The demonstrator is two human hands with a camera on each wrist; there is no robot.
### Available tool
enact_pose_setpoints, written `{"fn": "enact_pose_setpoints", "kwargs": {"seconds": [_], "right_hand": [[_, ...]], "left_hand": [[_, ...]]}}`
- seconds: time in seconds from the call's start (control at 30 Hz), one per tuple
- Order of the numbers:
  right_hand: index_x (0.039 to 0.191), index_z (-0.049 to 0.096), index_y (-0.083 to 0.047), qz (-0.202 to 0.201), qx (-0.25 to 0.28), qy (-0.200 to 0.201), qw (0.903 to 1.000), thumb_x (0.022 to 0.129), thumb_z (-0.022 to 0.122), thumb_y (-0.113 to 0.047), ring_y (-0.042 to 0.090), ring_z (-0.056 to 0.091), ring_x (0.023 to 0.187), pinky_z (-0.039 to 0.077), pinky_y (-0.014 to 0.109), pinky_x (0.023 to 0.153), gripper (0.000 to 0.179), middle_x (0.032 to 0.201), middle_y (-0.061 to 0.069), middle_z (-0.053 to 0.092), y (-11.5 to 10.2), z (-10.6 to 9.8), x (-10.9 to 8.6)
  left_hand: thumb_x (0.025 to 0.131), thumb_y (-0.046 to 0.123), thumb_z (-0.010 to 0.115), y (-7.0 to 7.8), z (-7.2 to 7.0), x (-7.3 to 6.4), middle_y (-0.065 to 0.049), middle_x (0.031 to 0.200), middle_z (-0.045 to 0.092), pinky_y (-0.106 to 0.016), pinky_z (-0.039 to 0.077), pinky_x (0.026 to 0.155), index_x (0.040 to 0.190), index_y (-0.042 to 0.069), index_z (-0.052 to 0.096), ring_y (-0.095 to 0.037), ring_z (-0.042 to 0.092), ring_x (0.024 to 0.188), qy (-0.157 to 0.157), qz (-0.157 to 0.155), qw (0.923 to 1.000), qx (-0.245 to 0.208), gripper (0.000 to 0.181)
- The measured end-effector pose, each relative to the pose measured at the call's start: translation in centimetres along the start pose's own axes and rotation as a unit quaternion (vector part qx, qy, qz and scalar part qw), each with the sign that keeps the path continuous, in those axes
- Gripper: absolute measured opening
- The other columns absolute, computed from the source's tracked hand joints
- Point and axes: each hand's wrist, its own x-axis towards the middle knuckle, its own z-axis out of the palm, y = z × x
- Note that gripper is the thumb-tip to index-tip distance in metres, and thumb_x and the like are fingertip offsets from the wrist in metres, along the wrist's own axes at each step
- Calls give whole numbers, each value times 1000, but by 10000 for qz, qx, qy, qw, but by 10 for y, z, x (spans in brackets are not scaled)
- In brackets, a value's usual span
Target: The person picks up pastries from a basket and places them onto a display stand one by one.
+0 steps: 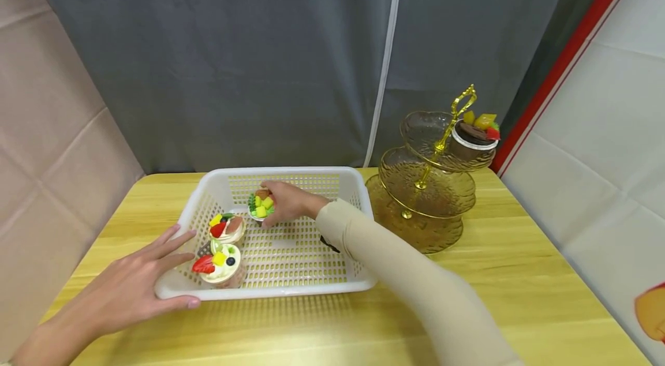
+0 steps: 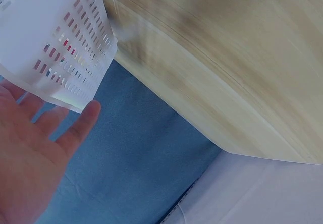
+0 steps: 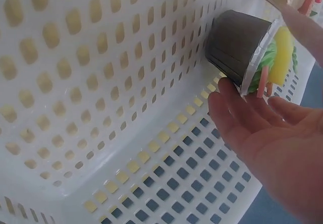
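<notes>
My right hand [image 1: 292, 202] reaches into the white plastic basket [image 1: 283, 295]. Its thumb and fingers are around a brown-cupped cupcake [image 1: 261, 210] with green and yellow topping. In the right wrist view the fingertips touch the rim of that cupcake [image 3: 236, 45]. Two more cupcakes stand at the basket's left end: one with strawberry and cream [image 1: 225, 265], the other with red and yellow fruit [image 1: 227, 229]. My left hand [image 1: 137, 276], fingers spread and fairly straight, rests against the basket's left rim; the left wrist view shows its fingertips by the basket [image 2: 75, 42].
A gold three-tier stand [image 1: 422, 181] with amber glass plates is right of the basket, near the right forearm. Its top plate bears a dark fruit-topped cupcake [image 1: 473, 141]. The wooden table [image 1: 509, 273] meets a grey curtain [image 1: 249, 66] behind and pale walls at the sides.
</notes>
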Motion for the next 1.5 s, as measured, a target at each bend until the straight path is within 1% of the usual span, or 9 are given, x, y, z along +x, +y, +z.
{"fn": "enact_pose_setpoints", "kwargs": {"seconds": [0.13, 0.23, 0.33, 0.43, 0.6, 0.9, 1.3, 1.4, 1.5], "right_hand": [[142, 47, -3, -204, -291, 56, 9994, 80, 83, -22, 14, 54, 109, 42, 22, 94, 75, 127, 8, 59, 0, 3, 2], [136, 50, -6, -286, -269, -21, 9992, 80, 83, -20, 12, 54, 102, 43, 21, 89, 66, 118, 4, 60, 0, 5, 1], [140, 46, -9, -195, -130, -100, 9997, 81, 83, -19, 10, 54, 105, 42, 21, 92, 71, 123, 2, 58, -2, 7, -1], [145, 42, -11, -134, -198, -89, 9997, 82, 83, -20, 10, 54, 110, 42, 22, 96, 76, 129, 2, 57, -3, 9, -3], [145, 42, -10, -181, -299, -15, 9994, 82, 83, -20, 10, 55, 111, 42, 22, 95, 76, 128, 2, 58, -4, 8, -5], [141, 46, -6, -670, -368, 102, 9970, 82, 81, -20, 8, 55, 95, 43, 19, 83, 70, 115, 1, 61, -13, -5, -10], [145, 46, -7, -996, -303, 166, 9944, 80, 84, -28, 7, 57, 103, 40, 17, 91, 79, 123, -1, 64, -33, -15, -30], [144, 48, -8, -1100, -291, 173, 9934, 79, 85, -29, 5, 56, 95, 41, 16, 87, 78, 115, -4, 64, -36, -17, -36], [141, 51, -9, -1196, -248, 140, 9924, 78, 86, -30, 4, 52, 81, 40, 15, 79, 75, 94, -5, 61, -38, -19, -43]], "left_hand": [[69, 71, 76, 2, 0, 1, -4, 148, 50, -56, 51, 71, 118, 18, 72, -21, 32, 146, -29, -12, 10000, -30, 73], [68, 71, 76, 3, 0, 1, -3, 148, 50, -55, 51, 71, 118, 18, 72, -21, 33, 145, -34, -21, 10000, -32, 72], [68, 71, 77, 4, 0, 1, -2, 148, 50, -54, 51, 70, 117, 19, 72, -23, 35, 144, -41, -27, 10000, -10, 72], [68, 71, 77, 5, -1, 2, -2, 148, 50, -54, 51, 70, 117, 19, 72, -24, 36, 144, -51, -26, 10000, 0, 72], [68, 71, 76, 6, -2, 3, -3, 148, 50, -55, 51, 70, 118, 18, 72, -24, 36, 144, -52, -10, 10000, -2, 73], [70, 70, 76, 4, -4, 2, -3, 150, 48, -57, 51, 72, 122, 18, 71, -21, 30, 147, -138, -30, 9999, -13, 74], [69, 69, 77, 1, -3, -1, -4, 148, 50, -59, 51, 73, 120, 18, 72, -19, 27, 148, -132, -52, 9999, -41, 72], [70, 68, 77, 1, -3, -1, -4, 148, 50, -59, 50, 73, 120, 18, 72, -17, 24, 149, -148, -68, 9999, -48, 72], [70, 69, 77, 1, -3, -1, -4, 149, 49, -59, 50, 73, 121, 18, 71, -17, 24, 149, -179, -91, 9998, -54, 72]]}}
